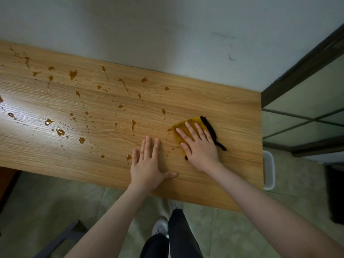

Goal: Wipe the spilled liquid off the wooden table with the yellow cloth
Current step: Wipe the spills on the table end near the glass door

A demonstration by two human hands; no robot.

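Right hand [200,146] is spread flat, pressing down on the yellow cloth [188,130], a folded rag with black trim. Left hand [149,164] lies open on the grainy wood table [232,118] just beside it. Brown glossy drops [72,74] are scattered to the left of both hands.

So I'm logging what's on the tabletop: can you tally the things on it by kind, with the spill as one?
Hands flat on the table: 2, left hand and right hand
Yellow cloth: 1
Brown spill: 1, many scattered drops
Total: 4
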